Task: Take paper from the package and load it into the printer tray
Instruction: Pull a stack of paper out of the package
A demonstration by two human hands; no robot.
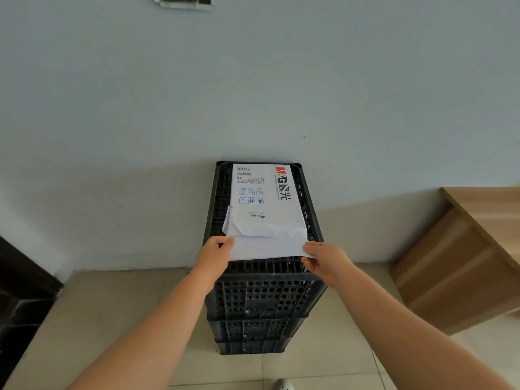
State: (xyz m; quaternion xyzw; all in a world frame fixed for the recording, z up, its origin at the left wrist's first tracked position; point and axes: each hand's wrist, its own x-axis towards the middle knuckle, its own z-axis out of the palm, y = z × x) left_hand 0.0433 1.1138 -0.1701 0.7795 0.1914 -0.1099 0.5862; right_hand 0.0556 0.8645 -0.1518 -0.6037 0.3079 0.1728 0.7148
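Note:
A white paper package [263,198] with red and black print lies flat on top of a stack of black plastic crates [264,299] against the wall. Its near end is torn open, and a stack of white paper [267,247] sticks out toward me. My left hand [215,253] pinches the paper's left near corner, thumb on top. On the right near corner, my right hand [323,260] grips the same stack. No printer or tray is in view.
A pale wall [253,94] stands right behind the crates. A wooden cabinet [461,254] is at the right, a dark piece of furniture [19,291] at the left edge. The floor [118,313] is light tile, with a shoe tip [282,385] at the bottom.

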